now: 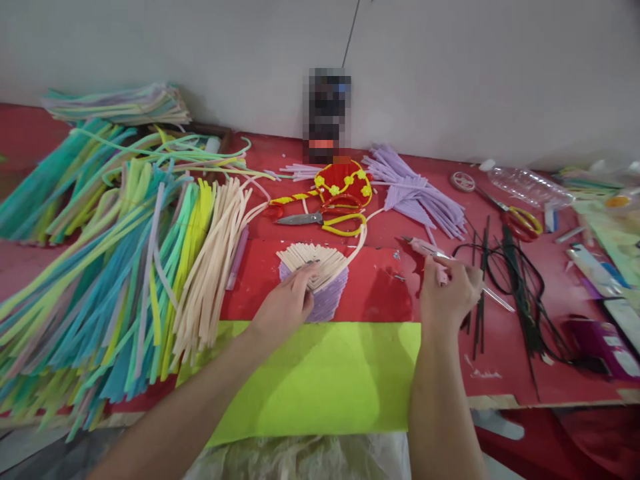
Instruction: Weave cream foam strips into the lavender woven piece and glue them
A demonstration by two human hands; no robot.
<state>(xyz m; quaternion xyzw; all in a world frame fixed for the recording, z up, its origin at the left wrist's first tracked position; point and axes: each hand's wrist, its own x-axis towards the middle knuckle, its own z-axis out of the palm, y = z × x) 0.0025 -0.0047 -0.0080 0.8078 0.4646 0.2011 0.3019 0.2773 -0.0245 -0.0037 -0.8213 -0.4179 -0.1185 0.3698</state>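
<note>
My left hand [285, 303] rests with its fingers stretched out flat on a small fan-shaped piece [320, 273] made of cream strips over lilac strips, lying on the red table [380, 287]. My right hand [447, 293] is closed around a pink glue gun [425, 250], whose nozzle points left toward the fan piece and whose clear glue stick juts out to the right. A lime green sheet [330, 373] lies just in front of both hands.
A big heap of coloured foam strips [100, 267] fills the left. Yellow-handled scissors [325, 220], a red and yellow woven piece [345, 183], lilac strips [420, 197], more scissors [515, 217], a plastic bottle [530, 187] and dark green wires [510, 280] lie behind and right.
</note>
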